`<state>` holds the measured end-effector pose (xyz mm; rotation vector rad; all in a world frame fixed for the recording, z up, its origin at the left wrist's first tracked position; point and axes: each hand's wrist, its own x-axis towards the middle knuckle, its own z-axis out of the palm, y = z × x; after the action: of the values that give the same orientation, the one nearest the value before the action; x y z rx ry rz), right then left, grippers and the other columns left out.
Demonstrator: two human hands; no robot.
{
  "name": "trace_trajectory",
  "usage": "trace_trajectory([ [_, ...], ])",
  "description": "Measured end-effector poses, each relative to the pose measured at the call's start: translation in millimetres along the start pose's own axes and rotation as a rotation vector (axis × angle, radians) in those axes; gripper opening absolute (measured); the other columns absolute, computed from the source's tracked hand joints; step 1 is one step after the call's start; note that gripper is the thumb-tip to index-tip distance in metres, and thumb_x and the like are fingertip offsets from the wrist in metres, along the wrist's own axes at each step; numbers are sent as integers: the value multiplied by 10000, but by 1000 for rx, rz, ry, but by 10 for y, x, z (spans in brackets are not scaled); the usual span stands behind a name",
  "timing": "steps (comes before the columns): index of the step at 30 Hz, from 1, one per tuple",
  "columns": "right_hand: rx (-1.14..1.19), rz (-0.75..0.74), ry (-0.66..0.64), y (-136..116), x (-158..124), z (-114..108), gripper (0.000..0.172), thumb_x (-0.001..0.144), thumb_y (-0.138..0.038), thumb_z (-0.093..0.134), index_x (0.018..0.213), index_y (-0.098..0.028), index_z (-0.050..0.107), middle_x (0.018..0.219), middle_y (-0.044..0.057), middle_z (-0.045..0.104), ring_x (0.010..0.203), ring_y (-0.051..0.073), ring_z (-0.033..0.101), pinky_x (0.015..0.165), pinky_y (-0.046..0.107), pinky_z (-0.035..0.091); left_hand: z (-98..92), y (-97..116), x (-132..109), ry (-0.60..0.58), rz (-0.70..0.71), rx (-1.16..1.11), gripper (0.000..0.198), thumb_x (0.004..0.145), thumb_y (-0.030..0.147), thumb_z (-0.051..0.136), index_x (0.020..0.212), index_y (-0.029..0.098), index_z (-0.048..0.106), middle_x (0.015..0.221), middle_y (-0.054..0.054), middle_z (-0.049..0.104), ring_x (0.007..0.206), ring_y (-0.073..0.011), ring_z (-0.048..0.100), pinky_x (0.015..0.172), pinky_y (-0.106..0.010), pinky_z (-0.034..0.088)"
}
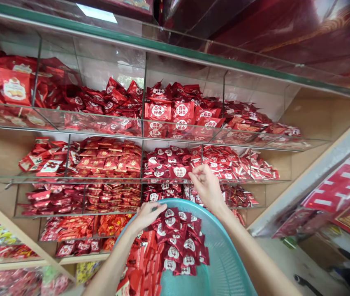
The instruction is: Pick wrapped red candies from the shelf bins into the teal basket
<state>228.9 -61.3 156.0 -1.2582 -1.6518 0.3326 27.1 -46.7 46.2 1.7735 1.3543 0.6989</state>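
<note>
My right hand (207, 185) pinches a dark red candy packet (179, 172) by its right edge, held at the front of a glass shelf bin. Behind it in the bin lie similar dark red packets (162, 158) with white printed emblems. My left hand (148, 214) is closed at the upper left rim of a turquoise plastic basket (228, 250), its thumb beside the packets; what its fingers grip is hidden. In the basket, a heap of dark red packets (181, 242) lies right of brighter red packets (142, 259).
Glass shelves with dividers hold several kinds of red packets, including gold-patterned ones (110, 158) and larger ones (16, 88). A thick glass edge (175, 49) crosses above. To the right are a wooden side panel (325, 119) and red hanging goods (338, 185).
</note>
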Motion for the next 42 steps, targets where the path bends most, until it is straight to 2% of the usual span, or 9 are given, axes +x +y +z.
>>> trace_trajectory([
  [4, 307, 161, -68, 163, -345, 59, 182, 783, -373, 523, 770, -227, 414, 607, -48, 481, 425, 80, 431, 407, 210, 330, 19, -35, 20, 16, 5, 9, 504, 712, 630, 417, 742, 202, 682, 863, -17, 657, 906, -219, 542, 862, -321, 348],
  [8, 391, 310, -106, 510, -581, 176, 236, 726, -372, 599, 709, -221, 417, 601, -60, 463, 395, 61, 403, 376, 201, 313, 32, -69, 26, 25, 21, -19, 492, 706, 613, 437, 750, 195, 694, 868, -26, 660, 894, -213, 544, 858, -308, 361],
  [16, 525, 668, -86, 905, -740, 309, 371, 545, -405, 713, 619, -210, 405, 418, -95, 412, 335, 55, 343, 328, 175, 219, 17, -58, 20, 15, 39, 0, 477, 713, 597, 436, 743, 196, 691, 839, -22, 653, 864, -202, 545, 834, -303, 373],
  [21, 521, 768, -80, 1068, -812, 366, 387, 518, -399, 709, 649, -215, 394, 431, -100, 436, 324, 74, 412, 309, 173, 237, 4, -24, 9, 12, 35, 12, 470, 703, 601, 447, 717, 194, 682, 833, -13, 651, 864, -198, 541, 826, -291, 373],
  [26, 73, 578, -119, 1130, -807, 322, 283, 688, -435, 559, 658, -218, 379, 465, -71, 502, 296, 103, 449, 352, 218, 273, 8, -20, 6, 12, 64, 9, 461, 713, 588, 447, 701, 189, 677, 835, -15, 650, 835, -187, 542, 796, -279, 380],
  [30, -316, 316, -90, 909, -650, 198, 245, 786, -414, 456, 645, -214, 439, 481, -37, 521, 430, 132, 511, 477, 241, 326, 14, -32, 12, 16, 61, 8, 456, 711, 589, 456, 695, 188, 674, 840, -17, 654, 830, -187, 546, 779, -273, 385],
  [37, -314, 37, -24, 278, -93, 101, 224, 834, -390, 418, 729, -208, 495, 585, -15, 583, 528, 128, 526, 538, 228, 334, 25, -64, 13, 25, 72, -10, 456, 713, 587, 455, 714, 190, 680, 830, -22, 658, 833, -192, 550, 803, -284, 381],
  [40, -384, -31, -42, 162, 211, 140, 114, 827, -300, 441, 814, -214, 514, 664, -13, 615, 611, 133, 560, 571, 223, 344, 23, -57, 2, 30, 56, -6, 472, 702, 603, 454, 712, 190, 682, 830, -22, 660, 846, -198, 550, 836, -298, 367],
  [42, -479, -32, -127, 138, 401, 189, 96, 808, -238, 465, 885, -218, 518, 775, 5, 640, 718, 144, 584, 600, 222, 354, 22, -48, -1, 32, 44, 6, 476, 700, 612, 450, 712, 196, 681, 838, -17, 662, 856, -201, 551, 857, -309, 353],
])
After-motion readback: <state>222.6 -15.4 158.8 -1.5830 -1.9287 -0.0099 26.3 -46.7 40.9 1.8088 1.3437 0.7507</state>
